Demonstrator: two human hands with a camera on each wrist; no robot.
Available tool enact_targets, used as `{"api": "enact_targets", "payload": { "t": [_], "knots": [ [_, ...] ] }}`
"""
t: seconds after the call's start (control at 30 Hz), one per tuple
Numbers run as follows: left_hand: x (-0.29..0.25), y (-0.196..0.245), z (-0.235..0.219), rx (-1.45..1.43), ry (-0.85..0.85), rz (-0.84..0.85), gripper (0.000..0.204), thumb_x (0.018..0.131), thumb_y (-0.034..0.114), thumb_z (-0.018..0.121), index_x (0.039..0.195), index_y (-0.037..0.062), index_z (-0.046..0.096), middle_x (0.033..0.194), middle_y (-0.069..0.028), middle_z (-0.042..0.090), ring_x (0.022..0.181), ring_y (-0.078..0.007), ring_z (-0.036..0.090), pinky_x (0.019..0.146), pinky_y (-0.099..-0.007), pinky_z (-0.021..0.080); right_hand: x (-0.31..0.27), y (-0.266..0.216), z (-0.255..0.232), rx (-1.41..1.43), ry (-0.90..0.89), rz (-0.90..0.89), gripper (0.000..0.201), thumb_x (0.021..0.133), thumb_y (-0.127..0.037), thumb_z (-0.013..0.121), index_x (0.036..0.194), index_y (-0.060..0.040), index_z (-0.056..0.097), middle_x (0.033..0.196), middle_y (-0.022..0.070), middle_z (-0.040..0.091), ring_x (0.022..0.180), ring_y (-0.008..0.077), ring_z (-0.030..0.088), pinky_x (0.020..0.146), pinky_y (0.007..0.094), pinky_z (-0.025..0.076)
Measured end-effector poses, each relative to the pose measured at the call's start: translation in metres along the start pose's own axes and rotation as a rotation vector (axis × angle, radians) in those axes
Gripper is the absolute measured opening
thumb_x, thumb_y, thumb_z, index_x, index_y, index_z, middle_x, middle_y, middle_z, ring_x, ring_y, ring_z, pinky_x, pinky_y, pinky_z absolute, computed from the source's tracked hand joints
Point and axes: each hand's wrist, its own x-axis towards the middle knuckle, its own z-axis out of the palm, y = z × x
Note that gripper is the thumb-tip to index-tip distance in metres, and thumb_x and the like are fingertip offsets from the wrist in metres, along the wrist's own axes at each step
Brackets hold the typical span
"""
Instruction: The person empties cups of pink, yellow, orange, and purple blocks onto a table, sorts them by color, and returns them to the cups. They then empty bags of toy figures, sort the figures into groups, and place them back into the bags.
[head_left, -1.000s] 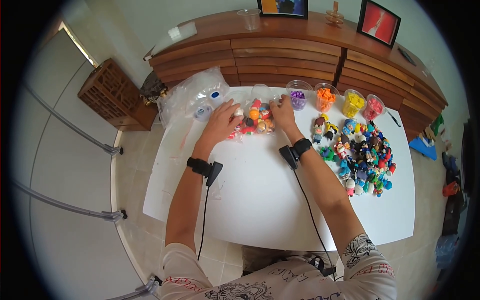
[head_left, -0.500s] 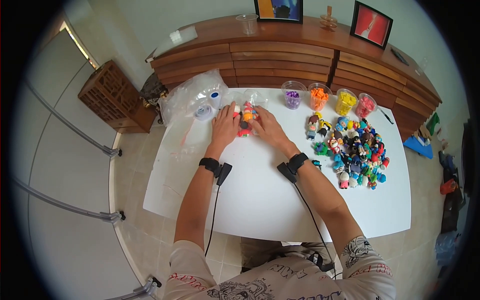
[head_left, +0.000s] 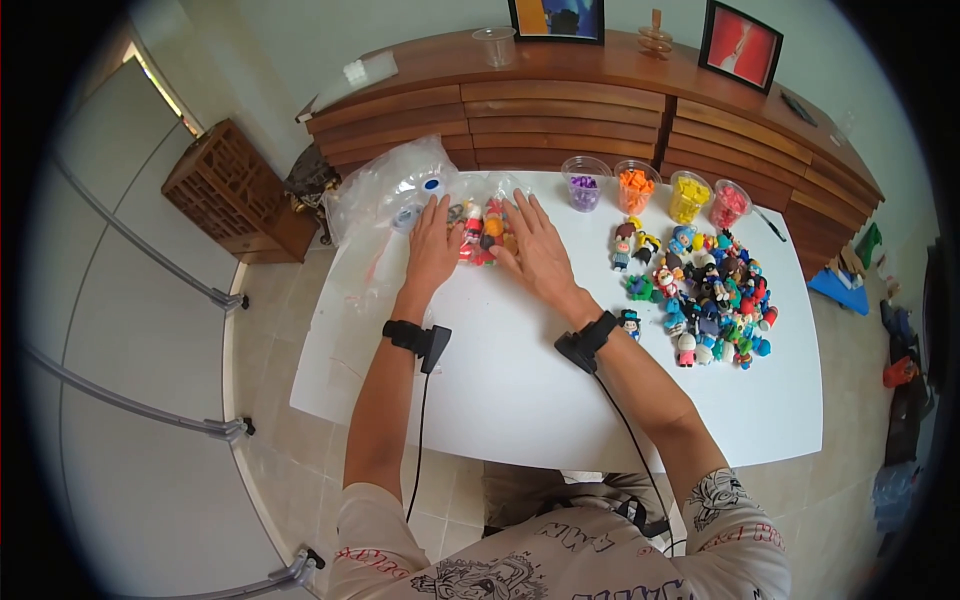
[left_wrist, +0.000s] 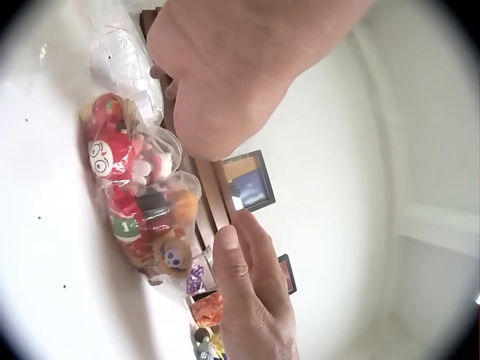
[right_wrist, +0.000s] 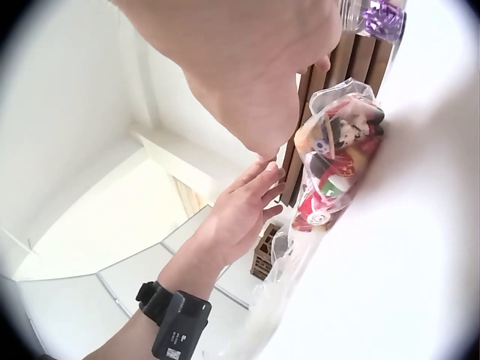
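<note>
A clear bag of toy figures [head_left: 488, 240] is set near the far edge of the bench [head_left: 520, 370], left of its middle. It is flanked by the left hand [head_left: 433, 248] and the right hand [head_left: 543, 255]. Both hands are opened wide, fingers extended, with nothing gripped; whether the plastic is touched cannot be told. A larger clear bag [head_left: 385, 190] is crumpled at the far left corner. Along the far edge, to the right, four cups [head_left: 636, 190] are lined up, filled with purple, orange, yellow and pinkish-red pieces. Loose figures [head_left: 715, 305] are heaped towards the right edge.
</note>
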Motion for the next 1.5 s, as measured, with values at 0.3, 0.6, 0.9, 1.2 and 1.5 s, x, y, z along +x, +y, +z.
{"api": "enact_targets", "payload": {
  "t": [0.3, 0.6, 0.9, 1.2, 1.5],
  "knots": [
    [-0.021, -0.016, 0.005, 0.061, -0.289, -0.136, 0.068, 0.099, 0.027, 0.065, 0.157, 0.0023, 0.039, 0.161, -0.0309, 0.038, 0.145, -0.0487, 0.042, 0.119, -0.0529, 0.038, -0.005, 0.019, 0.031, -0.034, -0.081, -0.015, 0.082, 0.09, -0.021, 0.077, 0.16, -0.0101, 0.036, 0.156, 0.0263, 0.042, 0.141, 0.0484, 0.045, 0.113, 0.0499, 0.045],
    [-0.026, -0.019, 0.011, 0.021, -0.29, -0.132, 0.075, 0.099, 0.02, 0.068, 0.162, 0.0063, 0.031, 0.167, -0.0297, 0.025, 0.148, -0.0495, 0.036, 0.121, -0.048, 0.037, -0.005, 0.011, 0.037, -0.057, -0.029, 0.045, 0.086, 0.087, -0.018, 0.079, 0.16, -0.0087, 0.035, 0.154, 0.028, 0.043, 0.139, 0.0476, 0.047, 0.113, 0.0488, 0.046],
    [-0.031, -0.019, -0.002, -0.012, -0.287, -0.16, 0.081, 0.098, 0.024, 0.07, 0.162, 0.0006, 0.027, 0.169, -0.0331, 0.018, 0.151, -0.0489, 0.033, 0.123, -0.0463, 0.034, -0.017, 0.006, -0.01, -0.006, 0.008, 0.046, 0.096, 0.092, -0.028, 0.078, 0.165, -0.0015, 0.021, 0.162, 0.0352, 0.032, 0.149, 0.0499, 0.036, 0.124, 0.0497, 0.032],
    [-0.123, -0.007, -0.113, 0.176, -0.283, -0.088, 0.067, 0.092, 0.03, 0.075, 0.147, -0.0024, 0.052, 0.158, -0.0367, 0.038, 0.145, -0.0486, 0.042, 0.118, -0.0482, 0.039, -0.111, -0.019, -0.183, 0.339, -0.56, 0.327, 0.054, 0.097, -0.021, 0.071, 0.147, -0.0056, 0.055, 0.143, 0.0206, 0.06, 0.121, 0.0366, 0.067, 0.093, 0.0433, 0.059],
    [-0.196, -0.006, -0.111, 0.189, -0.064, -0.101, 0.016, 0.087, 0.007, 0.074, 0.099, -0.0007, 0.067, 0.119, -0.0204, 0.07, 0.116, -0.0423, 0.064, 0.099, -0.0484, 0.05, -0.207, -0.021, -0.183, 0.626, -0.429, 0.491, 0.029, 0.094, 0.008, 0.061, 0.12, -0.0008, 0.068, 0.122, 0.0108, 0.067, 0.119, 0.0267, 0.062, 0.097, 0.0343, 0.054]
  ]
}}
